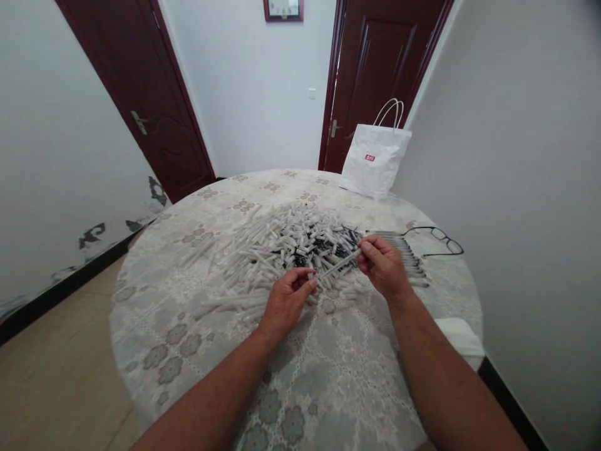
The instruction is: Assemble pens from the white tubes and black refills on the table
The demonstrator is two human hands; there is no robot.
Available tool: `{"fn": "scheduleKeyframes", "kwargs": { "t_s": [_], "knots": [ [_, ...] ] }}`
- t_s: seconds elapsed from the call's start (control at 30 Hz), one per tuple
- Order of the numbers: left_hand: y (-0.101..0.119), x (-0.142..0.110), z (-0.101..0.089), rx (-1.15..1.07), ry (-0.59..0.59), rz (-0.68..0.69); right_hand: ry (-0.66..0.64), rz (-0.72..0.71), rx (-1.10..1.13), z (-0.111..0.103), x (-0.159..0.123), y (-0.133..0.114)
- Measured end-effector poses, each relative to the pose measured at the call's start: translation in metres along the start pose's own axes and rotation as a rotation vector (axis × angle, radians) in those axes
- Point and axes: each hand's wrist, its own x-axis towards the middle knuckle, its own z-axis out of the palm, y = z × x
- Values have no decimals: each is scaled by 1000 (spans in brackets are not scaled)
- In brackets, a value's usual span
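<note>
A thin pale tube slants in the air between the two hands, above the near edge of a loose pile of whitish tubes and short caps mixed with black pieces. The pile spreads over the middle of a round table, well in from the rim. A broad stretch of flowered cloth runs from the pile to the near edge, crossed only by the forearms, with another strip along the left side. Room on the right is tighter: a row of slim pens lies just beyond the right hand, with glasses next to it and a white cloth-like thing near the rim. A white bag stands at the far right edge, close to the wall.

The right hand pinches the tube's upper end between thumb and fingers, the other fingers curled. The left hand has thumb and forefinger nearly meeting at the lower end; whether they grip the tube or a small white piece, I cannot tell. Both forearms reach in from the near side, converging toward the pile.
</note>
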Motion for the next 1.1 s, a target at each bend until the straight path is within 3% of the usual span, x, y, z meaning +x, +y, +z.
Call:
{"fn": "scheduleKeyframes", "kwargs": {
  "t_s": [0.1,0.3,0.4,0.63,1.1],
  "knots": [
    [1,-1,1,-70,12,-14,3,-2,-26,0,0,1],
    [-1,5,-2,-572,113,-177,10,6,-40,4,-1,5],
    [-2,9,-6,-696,145,-225,1,-10,-110,10,-3,8],
    [2,9,-8,-721,154,-242,-36,-30,-217,21,-7,12],
    [3,9,-9,-770,171,-239,-6,-43,-186,17,-5,15]
  ]
}}
